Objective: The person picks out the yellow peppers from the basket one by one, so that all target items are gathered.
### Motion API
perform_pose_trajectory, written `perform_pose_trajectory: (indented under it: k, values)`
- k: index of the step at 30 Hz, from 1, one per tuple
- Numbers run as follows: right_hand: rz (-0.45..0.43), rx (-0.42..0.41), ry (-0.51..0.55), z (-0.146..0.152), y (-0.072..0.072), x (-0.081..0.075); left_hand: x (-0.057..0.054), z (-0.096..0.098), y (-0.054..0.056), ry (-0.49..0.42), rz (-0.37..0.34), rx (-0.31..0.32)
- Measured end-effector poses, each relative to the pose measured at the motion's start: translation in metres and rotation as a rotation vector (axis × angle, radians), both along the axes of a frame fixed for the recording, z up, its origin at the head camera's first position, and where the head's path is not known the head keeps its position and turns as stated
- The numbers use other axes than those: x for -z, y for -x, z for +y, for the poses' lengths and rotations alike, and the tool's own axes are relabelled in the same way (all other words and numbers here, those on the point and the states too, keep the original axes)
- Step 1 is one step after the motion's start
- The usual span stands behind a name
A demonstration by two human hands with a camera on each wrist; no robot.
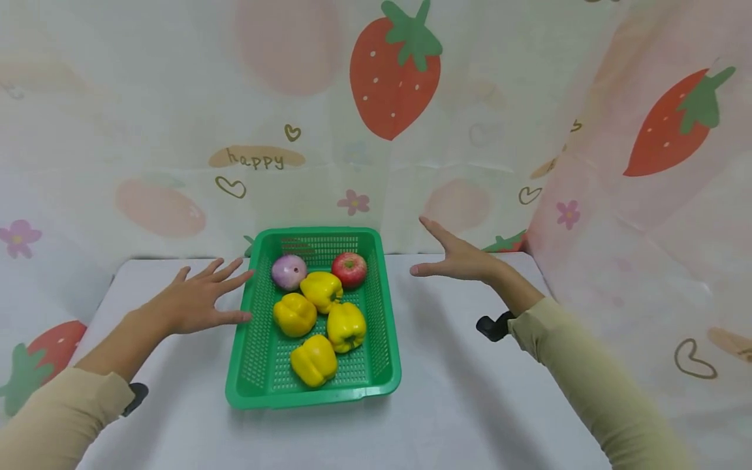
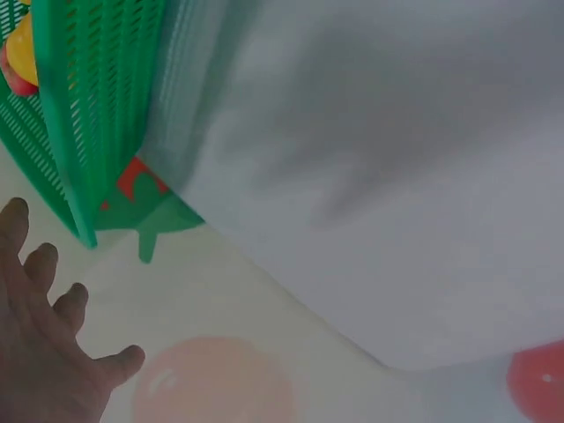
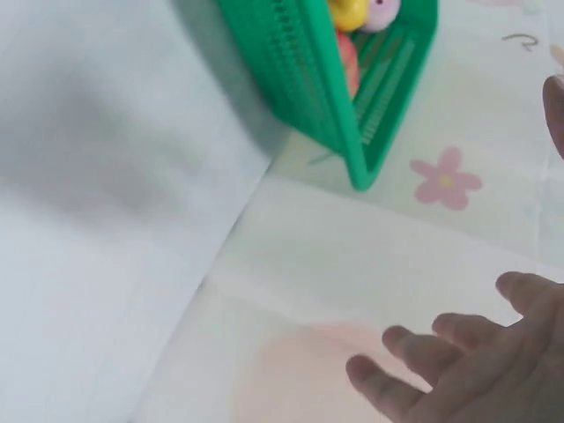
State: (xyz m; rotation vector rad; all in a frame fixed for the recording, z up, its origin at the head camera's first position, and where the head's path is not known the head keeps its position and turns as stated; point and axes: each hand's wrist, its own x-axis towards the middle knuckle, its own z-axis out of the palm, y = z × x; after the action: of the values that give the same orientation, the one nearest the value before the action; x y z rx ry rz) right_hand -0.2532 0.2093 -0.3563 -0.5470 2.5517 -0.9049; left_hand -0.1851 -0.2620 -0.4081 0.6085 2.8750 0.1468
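Observation:
A green plastic basket [image 1: 384, 326] stands on the white table, holding several yellow bell peppers [image 1: 314, 361], a pale purple round vegetable or fruit [image 1: 289, 272] and a red apple [image 1: 349, 269]. My left hand [image 1: 196, 303] is spread beside the basket's left rim in the head view, fingers straight and holding nothing; whether its fingertips touch the rim I cannot tell. Off to the right of the basket, my right hand [image 1: 455, 258] hovers apart from it with thumb and fingers extended. Both wrist views show the fingers spread, the left hand [image 2: 48, 344] and the right hand [image 3: 476, 361] each with nothing in them.
White cloth covers the table [image 1: 458, 391] under the basket. Behind it hangs a backdrop [image 1: 329, 176] printed with strawberries, hearts and flowers, which also runs along the right side. A dark wrist device [image 1: 495, 327] sits at the right cuff, another [image 1: 136, 399] at the left.

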Motion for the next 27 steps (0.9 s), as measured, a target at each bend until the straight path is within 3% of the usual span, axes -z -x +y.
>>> perform_pose_trajectory:
  k: [10, 17, 27]
  values:
    - [-0.206, -0.076, 0.121, -0.025, -0.004, 0.006, 0.014, 0.004, -0.003, -0.02, -0.018, 0.046]
    - [-0.336, -0.195, 0.145, -0.041, -0.005, 0.017, 0.019, 0.008, 0.0, -0.023, -0.036, 0.046]
    - [-0.409, -0.236, 0.167, -0.067, 0.0, 0.032, 0.022, 0.008, 0.009, -0.015, -0.031, 0.027]
